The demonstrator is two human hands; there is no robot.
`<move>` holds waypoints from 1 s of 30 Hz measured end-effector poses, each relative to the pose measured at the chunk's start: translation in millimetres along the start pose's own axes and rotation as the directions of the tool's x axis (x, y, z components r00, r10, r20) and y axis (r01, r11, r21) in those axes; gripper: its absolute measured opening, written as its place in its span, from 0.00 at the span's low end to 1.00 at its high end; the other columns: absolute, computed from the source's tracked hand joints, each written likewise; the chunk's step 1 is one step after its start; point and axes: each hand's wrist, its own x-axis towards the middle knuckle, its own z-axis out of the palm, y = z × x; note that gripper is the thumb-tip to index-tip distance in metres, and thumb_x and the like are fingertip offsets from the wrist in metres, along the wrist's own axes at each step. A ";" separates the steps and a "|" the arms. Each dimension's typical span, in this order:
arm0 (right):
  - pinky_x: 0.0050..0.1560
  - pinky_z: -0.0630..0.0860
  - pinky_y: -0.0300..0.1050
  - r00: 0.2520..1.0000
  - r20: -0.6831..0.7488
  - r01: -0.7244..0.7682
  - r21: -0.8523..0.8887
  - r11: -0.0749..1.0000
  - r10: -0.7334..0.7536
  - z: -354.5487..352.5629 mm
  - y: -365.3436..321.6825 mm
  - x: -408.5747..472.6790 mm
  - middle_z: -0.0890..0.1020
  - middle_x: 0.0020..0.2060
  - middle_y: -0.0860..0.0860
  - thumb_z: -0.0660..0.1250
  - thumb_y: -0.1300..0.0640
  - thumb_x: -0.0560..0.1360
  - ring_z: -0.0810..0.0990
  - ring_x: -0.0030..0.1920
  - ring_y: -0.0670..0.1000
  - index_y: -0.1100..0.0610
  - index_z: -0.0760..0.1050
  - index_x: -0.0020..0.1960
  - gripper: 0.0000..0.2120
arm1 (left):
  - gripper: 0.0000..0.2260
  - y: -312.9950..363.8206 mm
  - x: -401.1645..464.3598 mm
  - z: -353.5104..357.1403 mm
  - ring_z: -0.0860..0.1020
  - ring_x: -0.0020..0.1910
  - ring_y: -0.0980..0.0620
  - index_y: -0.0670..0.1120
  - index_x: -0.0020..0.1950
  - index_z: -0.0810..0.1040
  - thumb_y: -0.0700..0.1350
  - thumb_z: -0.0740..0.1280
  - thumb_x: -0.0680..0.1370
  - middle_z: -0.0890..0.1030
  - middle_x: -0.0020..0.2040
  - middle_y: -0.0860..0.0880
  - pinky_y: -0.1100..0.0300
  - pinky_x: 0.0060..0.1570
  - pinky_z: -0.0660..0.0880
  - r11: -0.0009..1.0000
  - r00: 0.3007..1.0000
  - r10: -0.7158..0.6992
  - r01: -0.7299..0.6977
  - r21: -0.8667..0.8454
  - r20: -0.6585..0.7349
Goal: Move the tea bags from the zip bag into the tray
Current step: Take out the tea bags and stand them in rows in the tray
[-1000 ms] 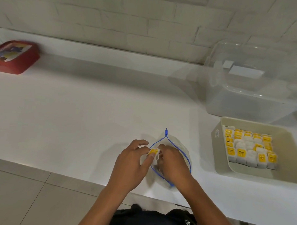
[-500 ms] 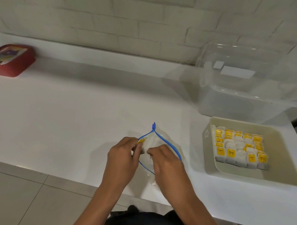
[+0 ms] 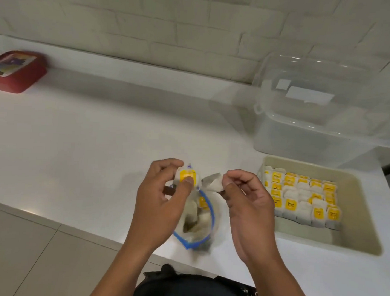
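While both hands hover over counter (image 3: 100,143), tray lies right. Left hand (image 3: 162,200) pinches yellow-tagged tea bag (image 3: 186,176) above zip bag (image 3: 200,217), mouth open, more bags inside. Right hand (image 3: 249,201) pinches white tea bag (image 3: 213,182), nearer tray (image 3: 363,222). Path rightward open; free room along tray's near and right sides. Counter edge close.
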 end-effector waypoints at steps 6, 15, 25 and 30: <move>0.51 0.77 0.41 0.991 0.036 0.133 -0.053 0.990 -0.131 -22.1 -15.1 10.6 0.84 0.44 0.49 0.69 0.70 0.76 0.82 0.46 0.48 0.50 0.82 0.46 0.14 | 0.07 24.0 -2.0 24.9 0.84 0.50 0.44 0.40 0.52 0.83 0.39 0.66 0.79 0.84 0.47 0.42 0.55 0.43 0.76 0.789 0.844 -0.290 0.478 -0.387 0.450; 0.52 0.78 0.38 0.962 0.176 0.239 -0.176 0.955 -0.208 -68.9 -34.1 19.9 0.84 0.48 0.47 0.62 0.77 0.76 0.83 0.51 0.47 0.57 0.81 0.53 0.18 | 0.13 40.3 1.3 78.5 0.83 0.44 0.47 0.48 0.40 0.87 0.39 0.65 0.80 0.84 0.42 0.42 0.57 0.45 0.79 0.785 0.910 -0.272 0.399 -0.475 0.314; 0.48 0.78 0.48 0.917 0.188 0.398 -0.411 0.820 -0.351 -134.0 -41.1 33.8 0.78 0.55 0.45 0.73 0.64 0.75 0.79 0.60 0.51 0.47 0.82 0.46 0.11 | 0.09 41.6 -11.9 134.3 0.83 0.50 0.46 0.47 0.46 0.87 0.42 0.67 0.80 0.86 0.51 0.43 0.54 0.49 0.80 0.771 0.893 -0.308 0.437 -0.464 0.329; 0.46 0.75 0.37 0.929 0.191 0.363 -0.626 0.690 -0.316 -176.7 -46.6 46.2 0.81 0.50 0.41 0.73 0.58 0.75 0.80 0.52 0.46 0.47 0.81 0.43 0.07 | 0.07 24.0 -15.2 139.7 0.83 0.45 0.55 0.50 0.46 0.85 0.49 0.69 0.80 0.86 0.43 0.53 0.62 0.43 0.79 0.967 0.969 -0.181 0.207 -0.147 0.169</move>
